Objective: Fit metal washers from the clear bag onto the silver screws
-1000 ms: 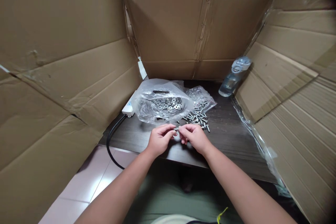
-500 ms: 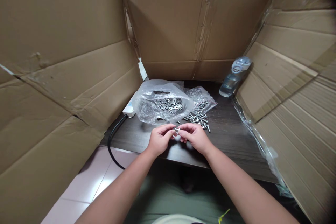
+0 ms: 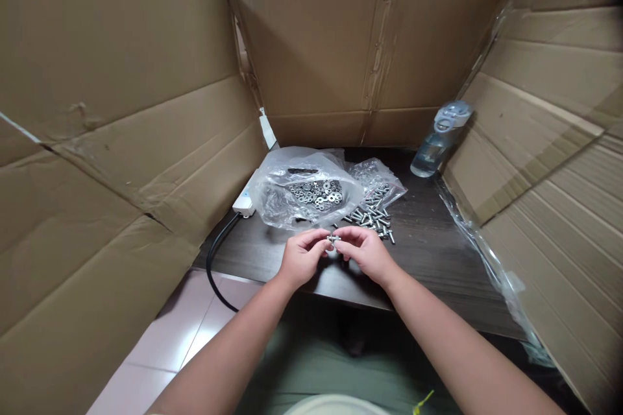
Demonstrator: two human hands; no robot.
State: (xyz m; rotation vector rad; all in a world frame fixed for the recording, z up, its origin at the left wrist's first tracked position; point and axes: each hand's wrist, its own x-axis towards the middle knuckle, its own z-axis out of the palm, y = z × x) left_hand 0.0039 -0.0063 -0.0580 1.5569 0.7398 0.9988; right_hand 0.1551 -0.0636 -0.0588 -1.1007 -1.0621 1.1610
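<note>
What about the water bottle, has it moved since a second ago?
No: the water bottle keeps the same spot beside the right cardboard wall; only the view shifted.

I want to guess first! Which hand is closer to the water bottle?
Right. The right hand is nearer the bottle, below and left of it; the left hand is farther left.
</note>
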